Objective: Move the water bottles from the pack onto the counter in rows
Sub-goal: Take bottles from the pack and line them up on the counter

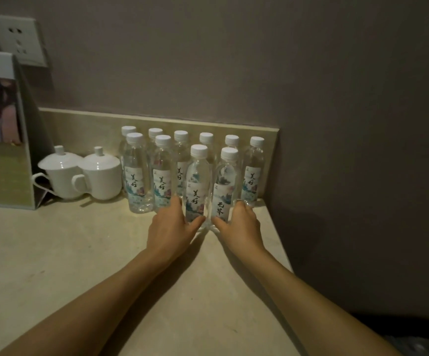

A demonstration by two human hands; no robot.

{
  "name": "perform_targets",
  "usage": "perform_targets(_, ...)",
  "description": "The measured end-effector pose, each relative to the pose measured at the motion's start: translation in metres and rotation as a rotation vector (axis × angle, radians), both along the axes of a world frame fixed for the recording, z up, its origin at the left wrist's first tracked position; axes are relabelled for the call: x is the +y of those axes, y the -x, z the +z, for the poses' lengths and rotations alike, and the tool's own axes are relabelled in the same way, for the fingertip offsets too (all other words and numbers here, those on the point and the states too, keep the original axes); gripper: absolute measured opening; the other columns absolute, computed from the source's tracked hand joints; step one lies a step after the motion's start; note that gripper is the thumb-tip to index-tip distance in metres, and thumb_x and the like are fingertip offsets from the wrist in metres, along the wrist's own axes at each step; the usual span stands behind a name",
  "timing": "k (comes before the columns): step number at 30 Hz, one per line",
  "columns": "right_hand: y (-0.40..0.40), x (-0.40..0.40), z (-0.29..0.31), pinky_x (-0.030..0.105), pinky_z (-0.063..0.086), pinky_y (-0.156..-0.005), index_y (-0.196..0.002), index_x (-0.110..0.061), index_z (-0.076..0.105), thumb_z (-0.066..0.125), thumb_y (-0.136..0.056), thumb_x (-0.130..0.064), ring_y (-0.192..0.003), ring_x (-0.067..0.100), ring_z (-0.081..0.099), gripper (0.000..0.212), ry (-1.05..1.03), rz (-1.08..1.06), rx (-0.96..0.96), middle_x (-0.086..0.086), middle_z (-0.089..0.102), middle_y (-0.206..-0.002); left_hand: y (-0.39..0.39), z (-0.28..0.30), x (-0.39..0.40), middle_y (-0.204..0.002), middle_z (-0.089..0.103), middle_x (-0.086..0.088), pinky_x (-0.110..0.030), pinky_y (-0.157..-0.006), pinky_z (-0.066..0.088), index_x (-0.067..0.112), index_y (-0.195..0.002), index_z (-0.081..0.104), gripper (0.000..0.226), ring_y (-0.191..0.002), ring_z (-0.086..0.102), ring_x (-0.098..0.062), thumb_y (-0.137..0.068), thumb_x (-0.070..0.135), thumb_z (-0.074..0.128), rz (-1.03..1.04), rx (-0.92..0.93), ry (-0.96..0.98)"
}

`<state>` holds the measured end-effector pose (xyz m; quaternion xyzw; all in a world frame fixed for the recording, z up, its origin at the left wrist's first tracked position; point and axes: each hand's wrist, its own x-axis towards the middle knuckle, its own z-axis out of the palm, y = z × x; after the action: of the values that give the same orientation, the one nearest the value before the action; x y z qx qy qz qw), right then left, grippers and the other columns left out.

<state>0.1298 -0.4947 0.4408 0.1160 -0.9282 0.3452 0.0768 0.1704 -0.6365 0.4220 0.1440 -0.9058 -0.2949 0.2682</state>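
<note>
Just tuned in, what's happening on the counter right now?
A person is lining up water bottles on the counter against the backsplash. The left hand grips one bottle and the right hand grips the bottle beside it, both low down, in the front row. Eight more bottles stand behind and to the left. Two lidded white cups sit left of them.

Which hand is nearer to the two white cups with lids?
Left. The left hand grips a front bottle, to the right of the cups. The right hand grips the neighbouring bottle, farther right.
</note>
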Motion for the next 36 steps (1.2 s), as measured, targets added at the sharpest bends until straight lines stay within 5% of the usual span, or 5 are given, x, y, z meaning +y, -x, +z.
perform_targets(18, 0.015, -0.029, 0.000, 0.038, 0.050, -0.092, -0.134, -0.012, 0.036, 0.066, -0.088, -0.037, -0.121, 0.028, 0.054, 0.060, 0.065, -0.024, 0.015, 0.010, 0.049, -0.136, 0.021, 0.001, -0.004, -0.093, 0.068, -0.006, -0.043, -0.070, 0.059, 0.016, -0.107, 0.038, 0.039, -0.083, 0.068, -0.025, -0.089, 0.037, 0.066, 0.096, 0.055, 0.011)
perform_targets(23, 0.018, -0.032, 0.002, 0.038, 0.050, -0.093, -0.134, -0.010, 0.037, 0.067, -0.088, -0.035, -0.121, 0.029, 0.054, 0.060, 0.065, -0.024, 0.008, 0.011, 0.050, -0.136, 0.023, 0.002, -0.005, -0.094, 0.069, -0.007, -0.031, -0.063, 0.049, 0.012, -0.107, 0.040, 0.039, -0.084, 0.068, -0.026, -0.090, 0.036, 0.065, 0.102, 0.068, 0.056)
perform_targets(36, 0.026, -0.035, 0.003, 0.037, 0.048, -0.094, -0.136, -0.007, 0.040, 0.064, -0.090, -0.036, -0.121, 0.028, 0.053, 0.059, 0.039, -0.052, -0.002, 0.011, 0.050, -0.134, 0.031, 0.001, -0.004, -0.095, 0.069, -0.009, -0.044, -0.069, 0.059, 0.013, -0.109, 0.035, 0.043, -0.084, 0.070, -0.028, -0.089, 0.038, 0.064, 0.113, 0.061, 0.067)
